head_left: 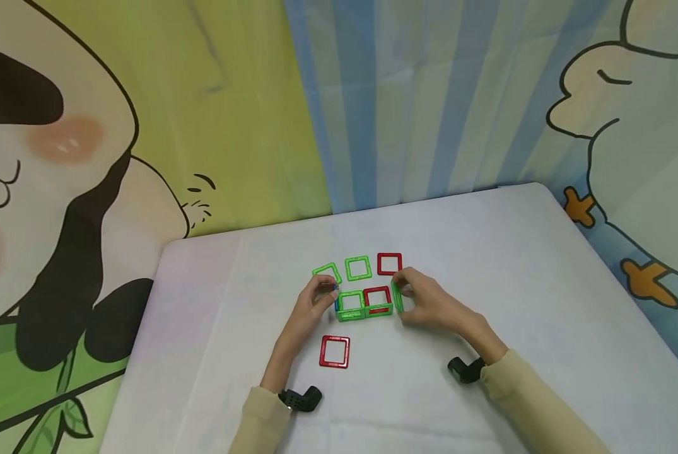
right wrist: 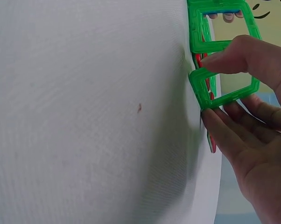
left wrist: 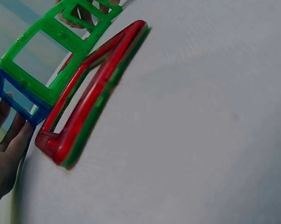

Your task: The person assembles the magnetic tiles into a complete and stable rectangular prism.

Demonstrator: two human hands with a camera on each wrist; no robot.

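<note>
Green square (right wrist: pixel 233 97) was in the right hand (head_left: pixel 426 299), between thumb and fingers. Thumb sat on the near side of the upper bar in the right wrist view, fingertips at the lower corner and behind the frame. Finger gap was narrow, about the square's own size. Square stood on edge, tilted a bit, just beside the right end of the green row (head_left: pixel 364 311); whether the two touched, couldn't tell.

Green row = two frames side by side, upright, along the near edge of the build. Behind it a green base square (head_left: pixel 351 292) on the left and a red base square (head_left: pixel 376 289) on the right, both looking flat on the table (head_left: pixel 401 403).

Left hand (head_left: pixel 310 302) held the blue square (left wrist: pixel 26 90) at the left end. Thumb and fingers were bent around it, gap narrow. Blue square stood upright and met the left end of the green row at the corner.

Loose parts: a red square (head_left: pixel 333 364) flat on the near side of the build, green edge showing under it in the left wrist view. On the far side, a line of three: a tilted green square (head_left: pixel 324 268) just beyond the left fingers, partly hidden by them; a middle green square (head_left: pixel 359 277); a far red square (head_left: pixel 389 255) near the right fingers.
</note>
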